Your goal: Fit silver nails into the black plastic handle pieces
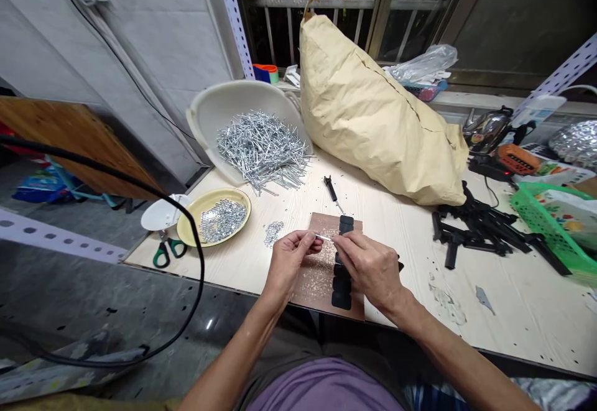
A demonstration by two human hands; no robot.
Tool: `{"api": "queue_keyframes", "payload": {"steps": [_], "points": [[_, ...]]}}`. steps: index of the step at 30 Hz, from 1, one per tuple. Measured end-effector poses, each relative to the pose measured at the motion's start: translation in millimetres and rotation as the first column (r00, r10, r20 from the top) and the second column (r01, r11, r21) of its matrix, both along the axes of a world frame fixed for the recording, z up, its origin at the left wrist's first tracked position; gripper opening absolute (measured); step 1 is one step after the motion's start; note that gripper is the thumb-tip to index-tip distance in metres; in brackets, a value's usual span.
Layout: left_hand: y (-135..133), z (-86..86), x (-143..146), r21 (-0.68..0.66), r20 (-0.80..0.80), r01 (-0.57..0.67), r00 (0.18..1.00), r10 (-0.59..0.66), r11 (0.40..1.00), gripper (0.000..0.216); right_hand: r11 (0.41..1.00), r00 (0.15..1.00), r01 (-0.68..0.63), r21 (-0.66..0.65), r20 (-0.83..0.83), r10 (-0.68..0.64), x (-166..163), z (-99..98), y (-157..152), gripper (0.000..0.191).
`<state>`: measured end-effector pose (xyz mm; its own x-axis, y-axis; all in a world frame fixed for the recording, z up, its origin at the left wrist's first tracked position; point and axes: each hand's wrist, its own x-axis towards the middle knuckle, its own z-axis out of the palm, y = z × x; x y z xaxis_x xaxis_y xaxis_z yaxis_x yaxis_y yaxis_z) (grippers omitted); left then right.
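Between my hands a thin silvery metal pin (323,237) is held level above a brown board. My left hand (290,258) pinches its left end between thumb and fingers. On the right end, the fingertips of my right hand (370,265) are closed. Under my hands the brown board (312,286) has a worn, speckled surface. A row of black flat pieces (342,283) lies along its right part, partly covered by my right hand. Just beyond the board lies a small black-handled tool (331,188) with a thin metal shaft.
A white basin (205,115) spills a heap of metal pins (263,147). A yellow dish (186,227) holds small metal rings; more rings (273,232) lie beside it. Green-handled scissors (161,254), a large paper sack (368,112), black plastic parts (485,224) and a green basket (541,212) surround the work area.
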<state>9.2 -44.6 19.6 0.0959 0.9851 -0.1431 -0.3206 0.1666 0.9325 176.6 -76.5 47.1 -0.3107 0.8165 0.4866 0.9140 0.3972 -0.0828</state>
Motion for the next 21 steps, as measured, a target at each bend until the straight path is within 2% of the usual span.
{"api": "queue_keyframes", "payload": {"steps": [3,10,16,19,21], "points": [[1,-3.0,-3,0.047,-0.100,0.022,0.995,-0.017,0.999,0.024,1.000,0.998,0.011,0.029,0.054,-0.012,-2,0.6,0,0.018],[1,-0.6,-2,0.090,-0.177,0.041,0.984,-0.025,0.995,0.025,0.997,0.996,0.043,0.062,0.070,-0.048,-1,-0.9,-3,0.018],[1,3.6,0,0.167,-0.355,0.102,0.934,-0.036,0.981,0.022,0.998,0.999,0.020,0.064,0.038,-0.022,5,-3.2,-9,0.019],[0,0.9,0,0.220,-0.422,0.159,0.905,-0.053,0.962,0.023,0.999,0.999,0.032,0.027,0.038,-0.033,8,-3.8,-12,0.020],[-1,-1.8,0,0.276,-0.465,0.181,0.884,-0.034,0.944,0.022,0.997,0.999,0.040,-0.059,-0.010,-0.040,10,-4.3,-13,0.023]]}}
